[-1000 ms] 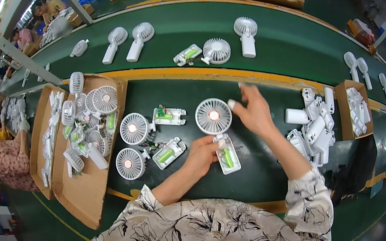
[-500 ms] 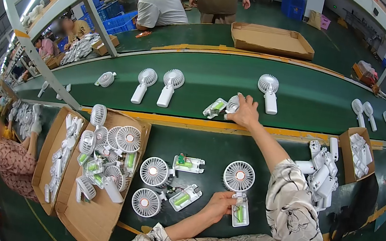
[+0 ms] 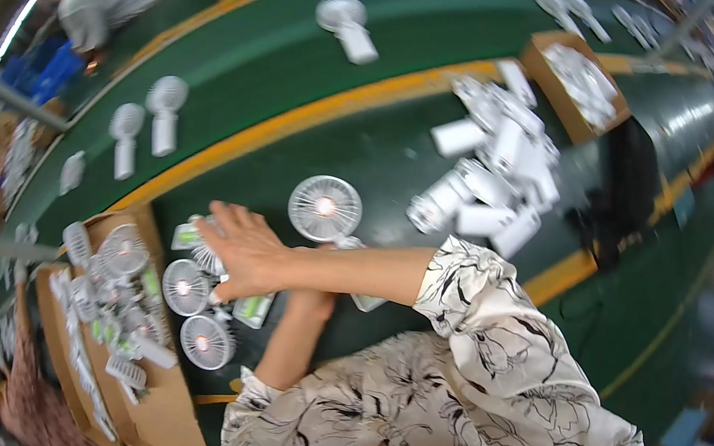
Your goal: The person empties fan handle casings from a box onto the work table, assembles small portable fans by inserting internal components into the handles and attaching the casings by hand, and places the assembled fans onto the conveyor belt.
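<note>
Observing remotely, I found the right hand (image 3: 249, 253) laid over a white fan head (image 3: 206, 254) at the left of the green surface (image 3: 393, 168), its fingers spread across the grille, though I could not tell whether they gripped. The left hand (image 3: 315, 303) lay mostly hidden beneath the right forearm (image 3: 368, 269), the state of its fingers indeterminable, near a second fan (image 3: 325, 208) and a partly covered housing (image 3: 366, 303). I judged the fan head light, stiff and somewhat slippery, its slender ribs fragile, and best held by the outer rim.
</note>
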Demonstrator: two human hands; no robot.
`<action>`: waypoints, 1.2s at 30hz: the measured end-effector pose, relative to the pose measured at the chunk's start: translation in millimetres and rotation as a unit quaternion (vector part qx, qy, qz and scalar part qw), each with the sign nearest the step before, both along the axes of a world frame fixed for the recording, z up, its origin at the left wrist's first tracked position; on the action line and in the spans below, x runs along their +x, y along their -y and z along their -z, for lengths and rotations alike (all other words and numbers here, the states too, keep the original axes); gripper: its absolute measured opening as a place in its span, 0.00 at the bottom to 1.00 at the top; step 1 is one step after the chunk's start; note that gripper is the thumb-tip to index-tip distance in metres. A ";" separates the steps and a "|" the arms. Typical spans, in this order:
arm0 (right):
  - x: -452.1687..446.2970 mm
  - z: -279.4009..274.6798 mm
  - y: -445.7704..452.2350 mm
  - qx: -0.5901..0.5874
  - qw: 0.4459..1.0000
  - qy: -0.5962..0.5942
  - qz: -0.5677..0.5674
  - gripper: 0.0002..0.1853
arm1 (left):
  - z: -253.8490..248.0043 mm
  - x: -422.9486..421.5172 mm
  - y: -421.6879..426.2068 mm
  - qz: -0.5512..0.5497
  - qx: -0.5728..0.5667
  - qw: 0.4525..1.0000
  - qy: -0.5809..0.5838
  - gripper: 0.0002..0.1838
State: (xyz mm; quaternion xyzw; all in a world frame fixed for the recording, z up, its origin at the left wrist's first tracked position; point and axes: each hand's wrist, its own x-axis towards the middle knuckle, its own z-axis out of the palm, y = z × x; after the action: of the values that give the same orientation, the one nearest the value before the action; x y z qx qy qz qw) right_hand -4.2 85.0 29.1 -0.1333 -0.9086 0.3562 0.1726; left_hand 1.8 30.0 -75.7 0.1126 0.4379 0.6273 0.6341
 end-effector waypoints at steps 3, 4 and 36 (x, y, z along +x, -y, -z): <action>61.8 -5.3 -19.5 0.054 0.993 -0.098 0.028 0.42 | -53.5 20.4 -4.5 -0.106 0.069 0.983 0.130 0.21; 88.5 -9.0 -33.4 0.089 0.989 -0.102 0.067 0.37 | -36.1 20.5 -7.8 -0.141 0.015 0.989 0.048 0.20; 180.1 9.1 -101.0 0.106 0.990 0.038 0.087 0.25 | -49.9 10.7 -9.7 0.024 -0.058 0.998 -0.031 0.14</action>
State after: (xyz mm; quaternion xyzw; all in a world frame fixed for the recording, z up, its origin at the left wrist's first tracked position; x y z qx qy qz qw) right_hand 175.9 186.0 20.1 -0.2067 -0.9319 0.2365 0.1814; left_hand 12.5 39.7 -25.8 0.1055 0.4906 0.5818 0.6401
